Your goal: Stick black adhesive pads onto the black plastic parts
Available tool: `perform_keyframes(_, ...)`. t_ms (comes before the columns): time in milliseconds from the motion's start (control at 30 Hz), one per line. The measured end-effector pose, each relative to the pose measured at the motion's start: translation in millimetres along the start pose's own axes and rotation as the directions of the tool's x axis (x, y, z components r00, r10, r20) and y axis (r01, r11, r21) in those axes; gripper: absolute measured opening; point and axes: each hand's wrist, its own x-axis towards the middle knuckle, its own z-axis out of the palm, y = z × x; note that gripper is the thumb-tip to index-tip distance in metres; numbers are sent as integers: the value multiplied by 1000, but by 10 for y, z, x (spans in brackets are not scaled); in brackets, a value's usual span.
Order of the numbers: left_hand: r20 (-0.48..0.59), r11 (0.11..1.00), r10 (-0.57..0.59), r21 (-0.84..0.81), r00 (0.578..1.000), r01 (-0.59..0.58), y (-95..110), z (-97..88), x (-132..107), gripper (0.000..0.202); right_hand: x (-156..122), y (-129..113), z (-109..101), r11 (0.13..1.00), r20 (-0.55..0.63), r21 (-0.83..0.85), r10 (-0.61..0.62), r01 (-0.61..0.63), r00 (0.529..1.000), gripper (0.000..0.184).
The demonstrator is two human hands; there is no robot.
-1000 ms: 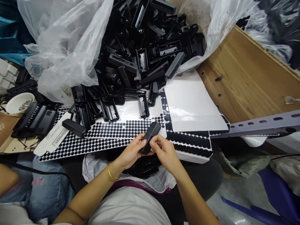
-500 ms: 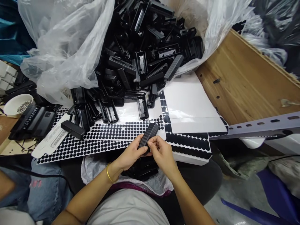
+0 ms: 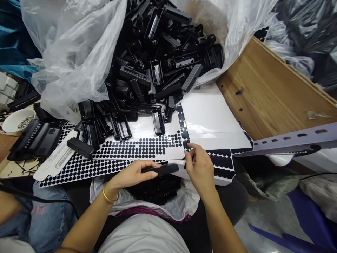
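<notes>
Held casing (image 3: 168,170) is showing black | dotted sheet (image 3: 143,148) is bearing black circles on white | wooden panel (image 3: 281,96) is showing brown grain | bracelet (image 3: 108,197) is gleaming yellow-gold

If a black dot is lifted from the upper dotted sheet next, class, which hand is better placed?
Probably the right hand: it is beside the right end of the upper dotted sheet. The left hand is occupied, gripping a black casing.

White bowl (image 3: 9,123) of small silvery pieces (image 3: 25,122), far left; teal plastic (image 3: 15,42), upper left; wooden board (image 3: 279,91), right.
</notes>
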Motion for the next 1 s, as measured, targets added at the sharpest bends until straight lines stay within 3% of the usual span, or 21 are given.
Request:
perform_keyframes(100,-219,976,63,216,974,-14,135,-88,176,29,113,107,25,979,70,-173,-96,107,993,14)
perform_keyframes(167,-385,948,187,310,904,-64,215,-76,425,31,166,107,92,958,121,-255,-103,131,987,12)
perform_keyframes(233,-447,903,306,415,841,-108,277,-52,714,28,199,83,168,941,153,-312,-87,132,984,11)
perform_keyframes(333,-565,836,304,544,767,70,331,-66,1055,33,220,69,246,929,163,-351,-60,115,985,9)
perform_keyframes(433,-634,820,243,538,734,193,327,-143,1134,17,228,96,257,941,158,-323,-57,106,986,11)
perform_keyframes(500,-624,834,230,521,747,179,286,-183,1045,12,225,103,228,959,144,-267,-60,97,988,12)
perform_keyframes(567,-601,878,245,471,760,90,215,-171,890,17,208,74,175,986,114,-155,-49,66,992,13)
perform_keyframes(633,-572,961,212,267,792,-65,125,-91,721,19,174,3,114,999,99,51,7,-12,995,12)
perform_keyframes(667,-537,987,159,81,829,-137,80,-29,645,20,151,-45,88,981,115,179,53,-73,992,12)
perform_keyframes(733,-414,927,29,-330,910,-180,0,117,521,24,98,-148,56,882,199,420,139,-213,970,13)
perform_keyframes(800,-320,796,-51,-585,946,-155,-53,257,438,26,46,-239,66,741,302,583,183,-333,936,14)
perform_keyframes(900,-299,699,-112,-702,948,-138,-86,394,366,28,-20,-324,141,591,391,679,211,-436,896,15)
perform_keyframes(1000,-287,678,-130,-724,949,-127,-92,440,325,28,-64,-364,211,588,386,668,251,-456,888,15)
